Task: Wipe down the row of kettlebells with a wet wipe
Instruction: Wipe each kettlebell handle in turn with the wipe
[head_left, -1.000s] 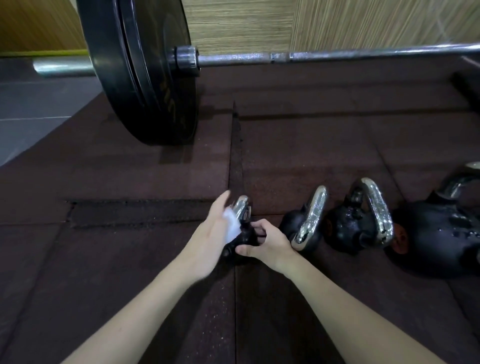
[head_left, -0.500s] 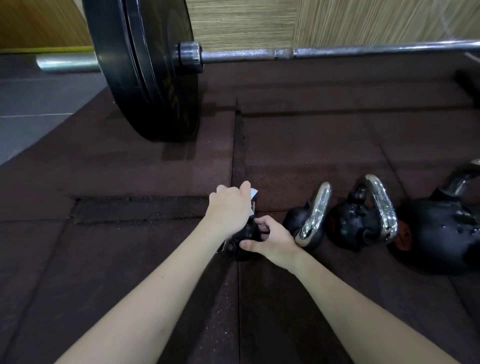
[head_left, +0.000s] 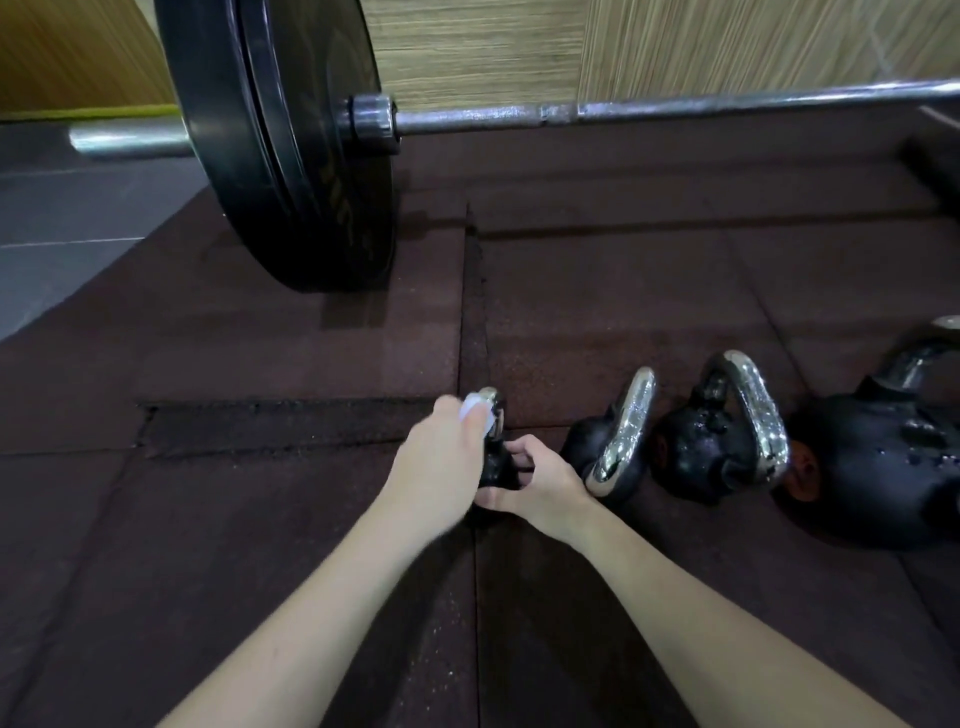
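Note:
A row of black kettlebells with chrome handles stands on the rubber floor. The smallest kettlebell (head_left: 496, 465) is at the left end. My right hand (head_left: 540, 480) grips its black body from the right. My left hand (head_left: 441, 467) holds a white wet wipe (head_left: 475, 410) pressed against its chrome handle. To the right stand a second kettlebell (head_left: 615, 447), a third kettlebell (head_left: 722, 447) and a much larger kettlebell (head_left: 883, 462) that is speckled with water drops.
A barbell (head_left: 675, 106) with a big black plate (head_left: 291, 156) lies across the back, in front of a wood-panelled wall. The dark rubber tiles (head_left: 623, 291) have raised seams. Grey floor tiles (head_left: 62, 234) show at the far left.
My left hand has slid the wipe from over the top of the small kettlebell's handle to its left side, so the handle's top shows again. My right hand keeps its hold on the body.

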